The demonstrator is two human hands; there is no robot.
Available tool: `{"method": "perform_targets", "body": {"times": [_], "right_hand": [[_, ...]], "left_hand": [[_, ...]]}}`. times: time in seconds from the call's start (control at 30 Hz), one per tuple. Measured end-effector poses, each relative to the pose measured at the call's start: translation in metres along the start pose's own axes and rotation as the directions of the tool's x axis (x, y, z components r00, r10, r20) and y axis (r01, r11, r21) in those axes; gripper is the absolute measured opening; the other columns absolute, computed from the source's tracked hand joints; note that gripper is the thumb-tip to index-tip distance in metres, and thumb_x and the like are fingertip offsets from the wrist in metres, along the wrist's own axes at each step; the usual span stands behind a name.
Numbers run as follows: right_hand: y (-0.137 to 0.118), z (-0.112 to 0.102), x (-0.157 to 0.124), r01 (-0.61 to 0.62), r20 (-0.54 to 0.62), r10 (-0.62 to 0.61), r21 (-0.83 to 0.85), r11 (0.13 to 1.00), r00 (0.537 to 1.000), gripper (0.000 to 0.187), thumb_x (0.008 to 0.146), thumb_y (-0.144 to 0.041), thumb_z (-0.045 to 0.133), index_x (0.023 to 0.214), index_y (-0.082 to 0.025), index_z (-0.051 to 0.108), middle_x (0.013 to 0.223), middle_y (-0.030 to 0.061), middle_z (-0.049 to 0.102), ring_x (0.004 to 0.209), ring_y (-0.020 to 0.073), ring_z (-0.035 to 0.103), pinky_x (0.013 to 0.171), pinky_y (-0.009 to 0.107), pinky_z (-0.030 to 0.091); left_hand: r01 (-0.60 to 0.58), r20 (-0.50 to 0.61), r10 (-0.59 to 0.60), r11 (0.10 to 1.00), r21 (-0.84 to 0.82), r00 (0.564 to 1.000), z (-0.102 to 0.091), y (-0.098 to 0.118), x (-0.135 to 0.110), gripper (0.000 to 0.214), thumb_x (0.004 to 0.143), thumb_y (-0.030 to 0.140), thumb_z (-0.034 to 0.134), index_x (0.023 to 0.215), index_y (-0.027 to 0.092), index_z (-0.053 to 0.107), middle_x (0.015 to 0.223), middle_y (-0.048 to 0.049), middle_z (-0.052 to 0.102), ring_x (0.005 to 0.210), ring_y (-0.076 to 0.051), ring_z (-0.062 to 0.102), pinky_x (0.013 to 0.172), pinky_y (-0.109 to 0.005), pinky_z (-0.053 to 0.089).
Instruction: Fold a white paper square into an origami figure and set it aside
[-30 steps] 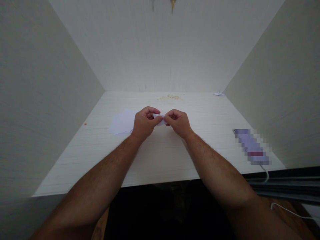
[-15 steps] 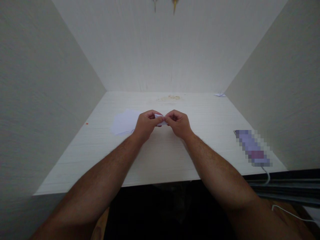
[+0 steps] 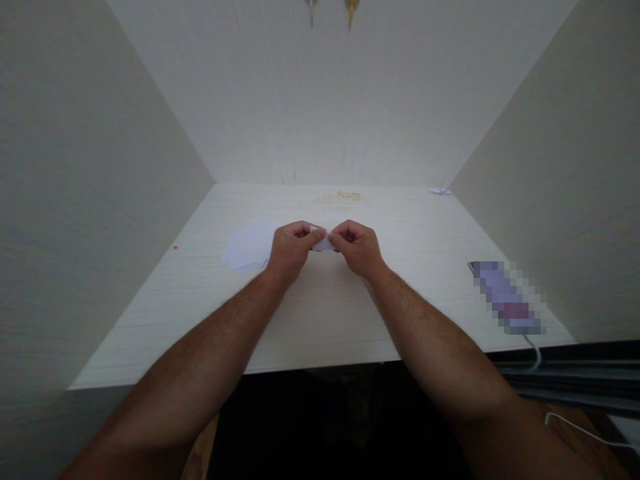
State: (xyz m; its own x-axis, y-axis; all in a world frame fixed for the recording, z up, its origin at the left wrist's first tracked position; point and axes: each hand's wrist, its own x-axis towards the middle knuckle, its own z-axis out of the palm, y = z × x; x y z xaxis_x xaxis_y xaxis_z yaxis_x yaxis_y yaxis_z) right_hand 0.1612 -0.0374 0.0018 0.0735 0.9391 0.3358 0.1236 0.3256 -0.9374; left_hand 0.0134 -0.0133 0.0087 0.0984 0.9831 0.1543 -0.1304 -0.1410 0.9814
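Between both hands I have a small folded piece of white paper (image 3: 323, 243), held over the middle of the white table (image 3: 320, 313). My left hand (image 3: 294, 245) pinches its left side, with the thumb lying on top. On the right edge, my right hand (image 3: 357, 243) grips it between thumb and fingers. The two thumbs are close together but slightly apart. Fingers hide part of the paper. Beside my left wrist lie loose white paper sheets (image 3: 247, 245), partly covered by that hand.
A blurred-out phone-shaped object (image 3: 505, 297) with a white cable (image 3: 536, 357) lies at the right. A small folded white paper (image 3: 440, 191) sits in the back right corner. Walls (image 3: 325, 100) enclose the table's back and sides. An orange speck (image 3: 175, 247) is at the left edge.
My left thumb has shifted slightly away from my right thumb, so more of the paper's face shows between them. Both hands stay closed on it.
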Motion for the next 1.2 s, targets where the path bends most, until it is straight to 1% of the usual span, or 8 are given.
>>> {"method": "perform_targets", "body": {"times": [0.2, 0.47, 0.6, 0.73, 0.87, 0.93, 1.07, 1.2], "right_hand": [[0.0009, -0.0006, -0.0001, -0.004, 0.020, 0.004, 0.025, 1.000, 1.000, 0.016, 0.074, -0.032, 0.066, 0.067, -0.019, 0.058, 0.055, -0.0041, 0.056, 0.051, 0.0083, 0.048, 0.049, 0.023, 0.036], [0.0027, 0.0001, 0.0002, -0.008, 0.025, 0.008, 0.008, 1.000, 1.000, 0.016, 0.074, -0.032, 0.066, 0.068, -0.019, 0.058, 0.055, -0.0041, 0.056, 0.052, 0.0087, 0.048, 0.050, 0.024, 0.038], [0.0021, -0.0005, 0.0000, -0.009, 0.021, 0.009, -0.003, 1.000, 1.000, 0.017, 0.074, -0.033, 0.066, 0.068, -0.019, 0.058, 0.056, -0.0039, 0.056, 0.052, 0.0086, 0.048, 0.051, 0.023, 0.038], [0.0004, -0.0014, -0.0004, -0.007, -0.001, 0.007, -0.013, 1.000, 1.000, 0.016, 0.074, -0.032, 0.066, 0.068, -0.019, 0.059, 0.055, -0.0040, 0.056, 0.051, 0.0086, 0.049, 0.050, 0.023, 0.038], [0.0012, -0.0003, -0.0012, -0.026, -0.008, 0.026, -0.010, 1.000, 1.000, 0.019, 0.075, -0.034, 0.068, 0.069, -0.019, 0.059, 0.057, -0.0033, 0.058, 0.053, 0.0090, 0.050, 0.052, 0.024, 0.041], [0.0018, 0.0006, -0.0016, -0.028, 0.002, 0.028, -0.010, 1.000, 1.000, 0.019, 0.075, -0.035, 0.068, 0.069, -0.019, 0.060, 0.057, -0.0032, 0.057, 0.054, 0.0089, 0.050, 0.052, 0.024, 0.040], [0.0020, 0.0007, -0.0016, -0.003, 0.014, 0.003, -0.007, 1.000, 1.000, 0.019, 0.074, -0.034, 0.068, 0.067, -0.019, 0.059, 0.057, -0.0037, 0.055, 0.053, 0.0084, 0.047, 0.051, 0.024, 0.037], [0.0018, -0.0006, -0.0004, 0.010, 0.011, -0.010, 0.010, 1.000, 1.000, 0.018, 0.073, -0.032, 0.067, 0.066, -0.018, 0.059, 0.057, -0.0038, 0.055, 0.053, 0.0084, 0.046, 0.052, 0.024, 0.037]], "left_hand": [[0.008, 0.012, -0.008, 1.000, -0.001, 1.000, -0.0012, -0.0002, 0.0002, 0.017, 0.066, 0.029, 0.078, 0.065, 0.015, 0.070, 0.061, -0.0015, 0.065, 0.054, -0.011, 0.056, 0.055, -0.026, 0.045], [0.042, 0.012, -0.041, 0.995, -0.088, 0.999, -0.0005, -0.0005, 0.0006, 0.014, 0.064, 0.027, 0.079, 0.064, 0.015, 0.070, 0.064, -0.0023, 0.066, 0.056, -0.011, 0.058, 0.056, -0.026, 0.046], [0.045, 0.015, -0.043, 0.992, -0.120, 0.999, -0.0008, -0.0005, 0.0011, 0.022, 0.069, 0.035, 0.076, 0.064, 0.014, 0.069, 0.063, -0.0029, 0.065, 0.055, -0.012, 0.057, 0.056, -0.027, 0.047], [0.060, 0.057, -0.053, 0.991, -0.118, 0.997, -0.0013, 0.0013, 0.0000, 0.032, 0.075, 0.046, 0.070, 0.069, 0.014, 0.070, 0.063, -0.0037, 0.064, 0.055, -0.013, 0.059, 0.057, -0.029, 0.049], [0.016, 0.100, -0.014, 1.000, -0.021, 0.995, -0.0004, 0.0027, -0.0029, 0.024, 0.064, 0.034, 0.081, 0.071, 0.015, 0.068, 0.065, -0.0029, 0.067, 0.060, -0.013, 0.060, 0.061, -0.028, 0.049], [-0.007, 0.087, 0.008, 1.000, -0.001, 0.996, -0.0002, 0.0019, -0.0032, 0.021, 0.063, 0.030, 0.081, 0.069, 0.016, 0.067, 0.063, -0.0015, 0.066, 0.058, -0.012, 0.059, 0.060, -0.027, 0.048], [0.000, 0.042, 0.001, 1.000, -0.024, 0.999, -0.0011, -0.0013, -0.0006, 0.016, 0.064, 0.027, 0.078, 0.064, 0.017, 0.067, 0.059, 0.0007, 0.062, 0.054, -0.009, 0.053, 0.054, -0.024, 0.041], [0.046, 0.047, -0.042, 0.995, -0.088, 0.998, -0.0015, -0.0018, 0.0012, 0.013, 0.062, 0.025, 0.078, 0.063, 0.016, 0.068, 0.063, -0.0010, 0.064, 0.057, -0.011, 0.055, 0.057, -0.026, 0.043]]}}
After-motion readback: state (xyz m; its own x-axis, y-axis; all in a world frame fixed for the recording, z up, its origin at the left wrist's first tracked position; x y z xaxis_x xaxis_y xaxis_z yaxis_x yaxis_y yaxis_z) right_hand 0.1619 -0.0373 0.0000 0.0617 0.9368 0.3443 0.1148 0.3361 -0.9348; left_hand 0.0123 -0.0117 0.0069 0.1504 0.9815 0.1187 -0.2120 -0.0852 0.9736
